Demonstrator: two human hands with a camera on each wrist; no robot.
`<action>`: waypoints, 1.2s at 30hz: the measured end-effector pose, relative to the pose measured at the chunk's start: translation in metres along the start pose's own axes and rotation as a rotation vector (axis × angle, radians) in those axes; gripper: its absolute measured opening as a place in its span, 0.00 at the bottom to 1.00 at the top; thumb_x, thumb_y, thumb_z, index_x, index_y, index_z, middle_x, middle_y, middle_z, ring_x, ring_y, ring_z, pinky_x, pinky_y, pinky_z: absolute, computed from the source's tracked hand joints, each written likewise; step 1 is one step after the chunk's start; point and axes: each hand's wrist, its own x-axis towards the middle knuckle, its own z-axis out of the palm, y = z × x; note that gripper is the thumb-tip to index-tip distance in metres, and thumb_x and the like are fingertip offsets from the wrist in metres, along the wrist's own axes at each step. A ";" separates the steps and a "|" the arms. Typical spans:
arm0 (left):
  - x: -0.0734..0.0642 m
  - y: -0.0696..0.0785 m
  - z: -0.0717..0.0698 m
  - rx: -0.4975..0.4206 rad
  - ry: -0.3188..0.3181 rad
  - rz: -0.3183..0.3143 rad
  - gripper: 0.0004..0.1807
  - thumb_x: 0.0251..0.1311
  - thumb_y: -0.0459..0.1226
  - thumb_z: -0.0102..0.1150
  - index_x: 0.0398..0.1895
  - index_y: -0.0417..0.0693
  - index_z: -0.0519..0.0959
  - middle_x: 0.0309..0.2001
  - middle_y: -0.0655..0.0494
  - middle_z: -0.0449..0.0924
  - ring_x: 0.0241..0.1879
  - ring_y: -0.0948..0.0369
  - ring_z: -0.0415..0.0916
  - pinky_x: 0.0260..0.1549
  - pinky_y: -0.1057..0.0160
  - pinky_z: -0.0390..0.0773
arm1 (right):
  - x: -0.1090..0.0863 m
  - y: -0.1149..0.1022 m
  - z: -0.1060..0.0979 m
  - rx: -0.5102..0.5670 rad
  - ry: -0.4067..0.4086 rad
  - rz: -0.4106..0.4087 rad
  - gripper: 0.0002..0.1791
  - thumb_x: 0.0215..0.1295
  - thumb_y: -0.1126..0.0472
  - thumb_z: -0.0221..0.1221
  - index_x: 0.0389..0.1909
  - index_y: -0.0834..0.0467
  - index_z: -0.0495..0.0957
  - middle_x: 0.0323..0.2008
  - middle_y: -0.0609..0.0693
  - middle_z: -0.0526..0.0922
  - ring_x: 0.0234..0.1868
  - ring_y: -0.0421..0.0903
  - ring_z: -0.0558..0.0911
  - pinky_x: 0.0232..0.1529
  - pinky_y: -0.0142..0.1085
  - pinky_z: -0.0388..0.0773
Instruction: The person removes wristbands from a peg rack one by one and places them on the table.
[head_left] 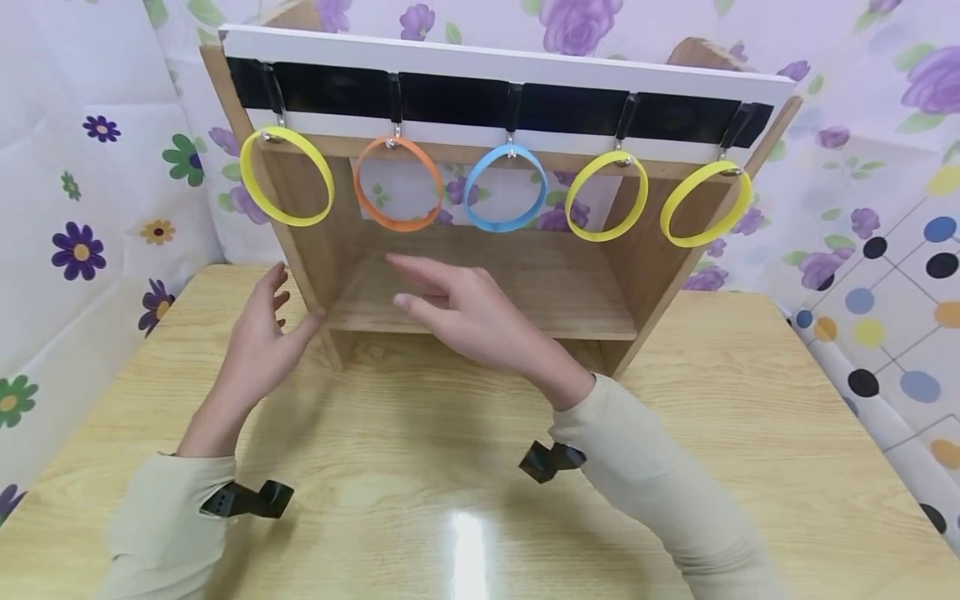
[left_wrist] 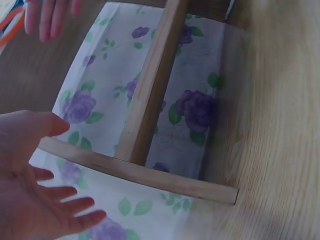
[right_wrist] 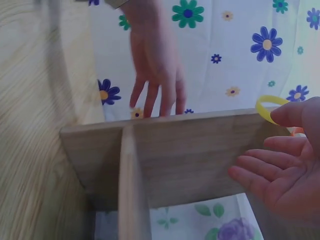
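Head view: the left hand (head_left: pixel 258 346) hovers with relaxed, released fingers, its thumb at the left side panel of the wooden shelf rack (head_left: pixel 480 292) on the table (head_left: pixel 750 433). The right hand (head_left: pixel 468 312), fingers straight and grasping nothing, is in front of the shelf, at 6 o'clock from the orange ring (head_left: pixel 398 183).

Left wrist view: the left hand (left_wrist: pixel 35 190) lies spread at 8 o'clock, beside the rack (left_wrist: pixel 150 100).

Right wrist view: the right hand (right_wrist: pixel 287 170), palm bare, sits at 4 o'clock near a yellow ring (right_wrist: pixel 267 107).
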 end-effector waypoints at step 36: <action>0.020 -0.011 0.026 -0.408 0.200 -0.062 0.25 0.66 0.31 0.54 0.65 0.34 0.65 0.55 0.53 0.69 0.56 0.59 0.69 0.50 0.70 0.72 | 0.062 -0.042 0.049 0.513 0.391 0.038 0.16 0.64 0.65 0.62 0.51 0.68 0.79 0.43 0.56 0.85 0.38 0.45 0.86 0.38 0.31 0.82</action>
